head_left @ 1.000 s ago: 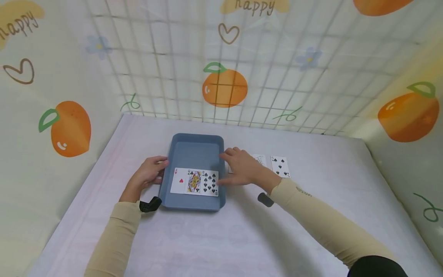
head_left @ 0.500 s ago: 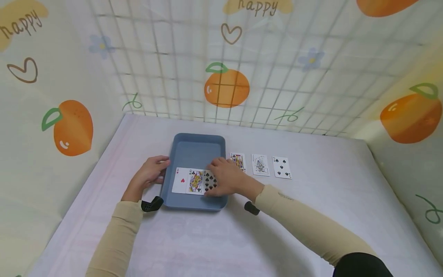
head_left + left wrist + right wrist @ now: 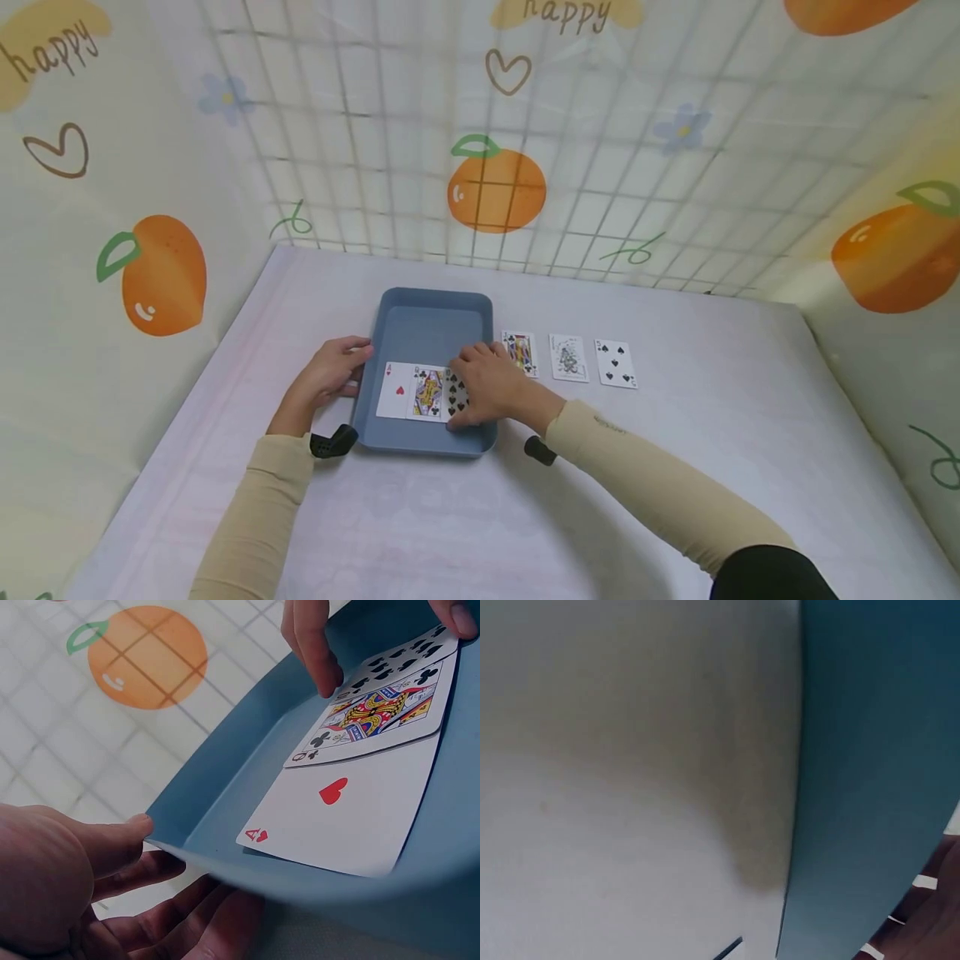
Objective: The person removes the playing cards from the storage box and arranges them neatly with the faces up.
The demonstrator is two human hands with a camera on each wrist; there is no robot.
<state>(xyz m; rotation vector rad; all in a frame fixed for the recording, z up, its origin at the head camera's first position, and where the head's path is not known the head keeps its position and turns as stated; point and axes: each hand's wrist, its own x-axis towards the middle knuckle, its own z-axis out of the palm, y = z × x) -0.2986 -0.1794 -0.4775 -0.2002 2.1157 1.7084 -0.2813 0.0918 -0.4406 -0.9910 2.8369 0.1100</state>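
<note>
A blue rectangular tray (image 3: pixel 431 329) lies on the table. My left hand (image 3: pixel 330 371) grips its left side, with the thumb on the rim and the fingers against the outside in the left wrist view. Inside the tray, the ace of hearts (image 3: pixel 330 825), queen of clubs (image 3: pixel 375 712) and a black spades card (image 3: pixel 397 664) lie in an overlapping row. My right hand (image 3: pixel 491 387) reaches over the right rim and spans the spades card, a fingertip at its upper edge and the thumb at its lower edge. The palm hides part of that card.
Right of the tray, a face card (image 3: pixel 521 354), a joker (image 3: pixel 568 358) and another spades card (image 3: pixel 617 364) lie spaced apart on the white tablecloth (image 3: pixel 420 525). Behind the table stands a grid wall (image 3: pixel 585 200) under printed cloth.
My right hand has moved left from the tray's right rim onto the spades card, uncovering the face card and joker on the table. The left hand keeps its grip on the tray.
</note>
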